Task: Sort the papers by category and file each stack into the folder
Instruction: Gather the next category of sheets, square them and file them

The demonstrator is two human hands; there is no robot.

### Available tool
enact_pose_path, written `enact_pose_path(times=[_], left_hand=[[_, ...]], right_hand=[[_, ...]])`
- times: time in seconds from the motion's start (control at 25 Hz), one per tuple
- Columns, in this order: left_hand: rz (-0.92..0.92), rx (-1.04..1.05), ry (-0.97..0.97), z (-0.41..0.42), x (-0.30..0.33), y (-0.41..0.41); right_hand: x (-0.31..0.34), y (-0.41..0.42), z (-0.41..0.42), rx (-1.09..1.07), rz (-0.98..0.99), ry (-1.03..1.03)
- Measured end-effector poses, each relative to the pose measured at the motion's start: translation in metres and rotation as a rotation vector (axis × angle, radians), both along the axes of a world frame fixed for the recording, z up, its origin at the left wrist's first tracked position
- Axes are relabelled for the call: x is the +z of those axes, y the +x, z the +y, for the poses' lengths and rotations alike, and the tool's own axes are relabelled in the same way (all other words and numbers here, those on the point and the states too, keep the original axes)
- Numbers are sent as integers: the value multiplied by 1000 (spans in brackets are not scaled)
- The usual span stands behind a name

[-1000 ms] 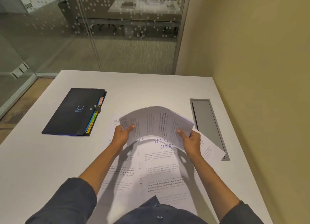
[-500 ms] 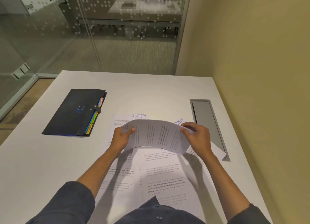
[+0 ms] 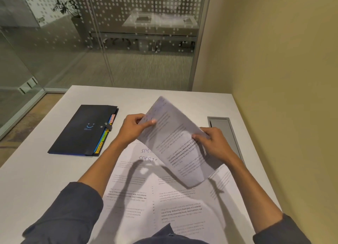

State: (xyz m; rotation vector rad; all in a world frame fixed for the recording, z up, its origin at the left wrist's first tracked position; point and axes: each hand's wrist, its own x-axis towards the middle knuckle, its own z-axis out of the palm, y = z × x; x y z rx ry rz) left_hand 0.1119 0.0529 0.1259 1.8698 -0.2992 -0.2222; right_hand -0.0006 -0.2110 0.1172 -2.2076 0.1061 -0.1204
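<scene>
The white table [image 3: 45,170] carries everything: a spread of printed papers [image 3: 164,203] lies loose in front of the person, the topmost visible sheets headed "SPORTS" in handwriting. To the left of them, well apart from the hands, lies the dark folder [image 3: 82,132], closed, with coloured tabs [image 3: 102,143] showing along its right edge. A grey hatch [image 3: 224,132] is set into the table on the right.

Above the spread, a lifted sheaf [image 3: 175,143] is held tilted in the air. The left hand [image 3: 133,128] pinches its upper left edge between thumb and fingers; the right hand [image 3: 212,143] grips its right edge, fingers curled round it.

This looks like the sorting step, with nothing filed yet. The next move calls for reading the sheaf's heading and laying it with its matching category.
</scene>
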Motion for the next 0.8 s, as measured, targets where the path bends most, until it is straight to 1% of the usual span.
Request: enact_pose_path(times=[0.08,0.16,0.2,0.24,0.28,0.4,0.44,0.52,0.64,0.8], left_hand=[[34,116,-70,10,-2,9],[126,221,-271,15,-8,12],[200,236,-382,15,-11,10],[274,203,-462,13,-13,5],[336,125,-502,8,-17,-2],[483,-137,-504,-7,-23,-29],[501,-171,-501,-11,-22,-37],[501,-155,-472,-17,-19,-44],[451,-112,-413,-17,-15,-47],[458,-85,-398,-12,-11,-47]], right_hand=[[-1,-3,-8,-58,-10,248],[-2,-7,-11,-117,-2,495],[-3,-8,-9,-158,11,594],[-5,-10,-7,-206,31,660],[-6,-11,-5,-245,51,711],[-12,-13,6,-326,90,878],[-12,-14,11,-347,100,918],[-14,-16,18,-377,113,949],[-16,-17,24,-411,109,936],[-20,-19,29,-416,109,935]])
